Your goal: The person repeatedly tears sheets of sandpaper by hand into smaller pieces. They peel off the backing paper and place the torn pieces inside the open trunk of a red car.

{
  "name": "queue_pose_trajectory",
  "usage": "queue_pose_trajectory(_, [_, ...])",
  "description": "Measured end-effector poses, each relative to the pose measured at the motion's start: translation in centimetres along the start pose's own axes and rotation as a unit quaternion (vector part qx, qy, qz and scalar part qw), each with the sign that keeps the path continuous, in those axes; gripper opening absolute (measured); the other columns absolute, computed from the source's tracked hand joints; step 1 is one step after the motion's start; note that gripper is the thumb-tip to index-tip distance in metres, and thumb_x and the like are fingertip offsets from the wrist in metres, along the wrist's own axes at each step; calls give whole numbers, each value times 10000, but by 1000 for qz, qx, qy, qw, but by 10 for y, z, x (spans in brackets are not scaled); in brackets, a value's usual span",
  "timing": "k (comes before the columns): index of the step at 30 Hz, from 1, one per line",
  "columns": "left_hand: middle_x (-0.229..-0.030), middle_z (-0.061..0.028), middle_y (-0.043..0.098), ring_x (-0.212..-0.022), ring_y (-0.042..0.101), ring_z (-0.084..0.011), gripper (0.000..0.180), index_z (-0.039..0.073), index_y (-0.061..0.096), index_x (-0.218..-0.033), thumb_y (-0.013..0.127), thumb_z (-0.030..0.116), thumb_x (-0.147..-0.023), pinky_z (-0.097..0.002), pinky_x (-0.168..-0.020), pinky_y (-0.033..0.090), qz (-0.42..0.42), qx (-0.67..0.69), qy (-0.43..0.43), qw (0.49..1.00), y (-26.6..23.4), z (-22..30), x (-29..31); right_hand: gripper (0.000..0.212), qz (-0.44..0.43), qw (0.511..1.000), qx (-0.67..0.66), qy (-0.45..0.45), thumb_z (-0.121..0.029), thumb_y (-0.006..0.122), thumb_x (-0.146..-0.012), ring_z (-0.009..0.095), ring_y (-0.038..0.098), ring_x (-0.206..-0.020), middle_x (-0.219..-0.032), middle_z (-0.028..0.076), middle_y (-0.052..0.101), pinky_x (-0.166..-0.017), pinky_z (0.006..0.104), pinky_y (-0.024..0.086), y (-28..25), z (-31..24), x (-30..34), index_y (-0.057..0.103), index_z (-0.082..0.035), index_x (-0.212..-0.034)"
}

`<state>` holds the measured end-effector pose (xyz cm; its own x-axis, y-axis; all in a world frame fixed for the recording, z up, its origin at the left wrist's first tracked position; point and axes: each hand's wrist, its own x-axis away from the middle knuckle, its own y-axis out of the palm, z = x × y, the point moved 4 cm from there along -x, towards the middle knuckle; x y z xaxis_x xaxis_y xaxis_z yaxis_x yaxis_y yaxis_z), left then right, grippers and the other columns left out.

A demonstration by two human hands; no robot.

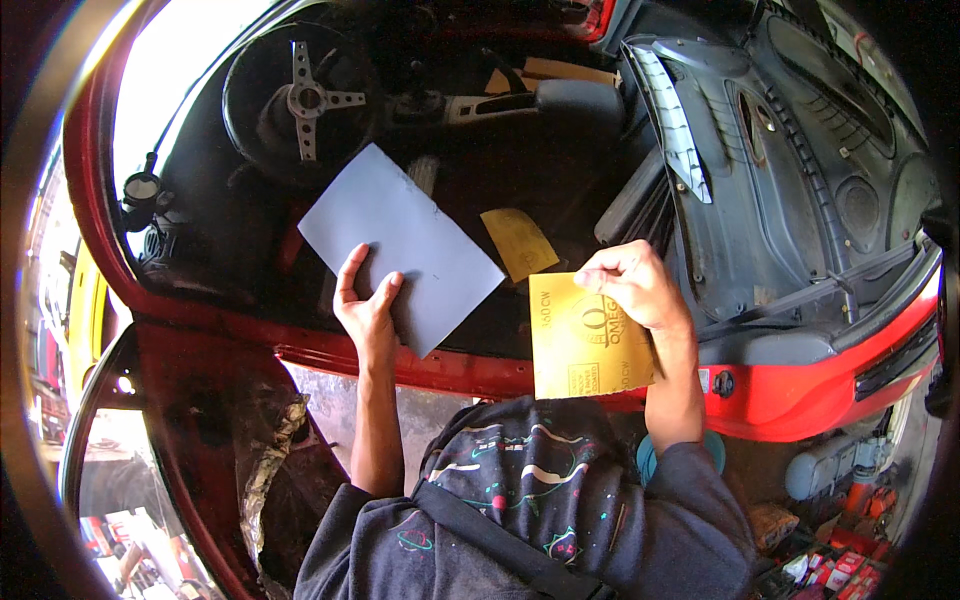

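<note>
My left hand [367,308] grips a grey sheet [405,225] by its lower edge, thumb and a finger on top and the other fingers hidden beneath. It tilts over the car's open doorway, and one long edge looks ragged. In my right hand [638,290], pinched at the upper right corner, hangs a yellow piece of sandpaper [570,340] with its printed back facing up and a torn lower edge. Just beyond lies another yellow piece of sandpaper [518,243] inside the car, apart from both hands.
Past the doorway are a steering wheel [306,100], a gear lever [417,85] and a centre console [570,105]. Large grey trim panels [730,170] lie at the right. The red door sill [450,368] runs before me. A teal bucket [713,450] stands by my right arm.
</note>
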<state>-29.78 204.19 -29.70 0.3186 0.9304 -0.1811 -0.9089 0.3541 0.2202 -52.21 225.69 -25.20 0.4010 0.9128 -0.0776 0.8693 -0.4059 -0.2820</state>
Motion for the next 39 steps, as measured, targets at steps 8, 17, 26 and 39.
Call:
queue_pose_trajectory(8, [-1020, -82, 566, -906, 542, -153, 510, 8, 553, -1107, 752, 12, -637, -274, -814, 459, -14, -1, 14, 1000, 11, 5, -2, 167, -22, 999, 47, 15, -119, 617, -765, 91, 545, -551, -598, 81, 605, -526, 252, 426, 14, -19, -9, 638, 45, -737])
queue_pose_trajectory(17, [-1032, -77, 567, -938, 538, -165, 532, 4, 553, -1105, 773, 33, -621, -291, -848, 443, -48, -46, 15, 998, 17, 8, 5, 173, -38, 997, 57, -25, -124, 625, -770, 74, 523, -564, -604, 71, 602, -536, 242, 412, 25, -8, -25, 639, 45, -733])
queue_pose_trajectory(26, [-1059, -89, 560, -947, 542, -167, 539, -1, 548, -1103, 766, -3, -610, -288, -847, 451, -92, -73, 22, 993, 27, 15, 12, 182, -67, 998, -20, 5, -142, 610, -783, 96, 553, -543, -594, 60, 613, -534, 249, 438, 38, -6, -34, 644, 17, -701])
queue_pose_trajectory(39, [-1045, -84, 558, -964, 530, -172, 552, 7, 548, -1100, 775, 9, -597, -297, -866, 431, -83, -48, -1, 995, 22, 6, 20, 187, -20, 999, -24, 8, -84, 586, -783, 111, 569, -519, -576, 85, 605, -506, 252, 446, 40, -6, -19, 593, 27, -632])
